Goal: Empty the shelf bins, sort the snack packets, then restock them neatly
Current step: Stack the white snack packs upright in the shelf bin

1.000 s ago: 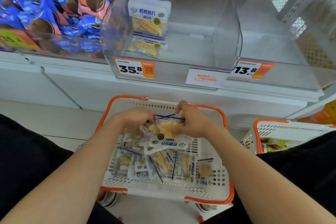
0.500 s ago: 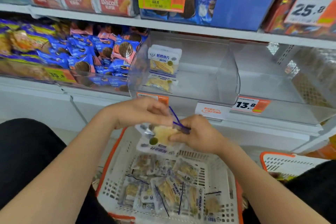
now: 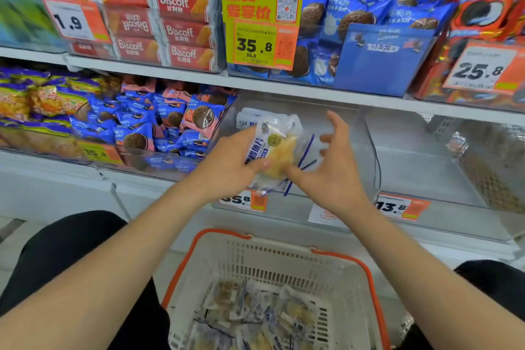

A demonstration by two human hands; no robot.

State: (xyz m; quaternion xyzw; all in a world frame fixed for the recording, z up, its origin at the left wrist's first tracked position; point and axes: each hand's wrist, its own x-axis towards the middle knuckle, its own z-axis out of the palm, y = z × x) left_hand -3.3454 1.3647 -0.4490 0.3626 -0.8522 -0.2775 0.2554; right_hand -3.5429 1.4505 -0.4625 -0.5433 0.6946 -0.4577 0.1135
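To the left of the clear bin (image 3: pixel 374 156), the neighbouring bin of blue cookie packets (image 3: pixel 159 128) is full. It looks like no part of the present step. At the clear bin's front, the left hand (image 3: pixel 227 162) grips a fish-slice packet (image 3: pixel 277 150) by its lower left side, thumb across the face, holding it at the bin's mouth. Behind it, at the bin's back left, at least one white packet (image 3: pixel 245 119) already stands. Below the bin, the basket (image 3: pixel 284 261) holds a heap of like packets (image 3: pixel 255 315), so emptying looks done and restocking barely begun. The right hand (image 3: pixel 332 167) is open, fingers spread, thumb at the packet's lower edge. To the right of the clear bin, the next bin (image 3: pixel 420 173) looks almost bare and has yet to be refilled.
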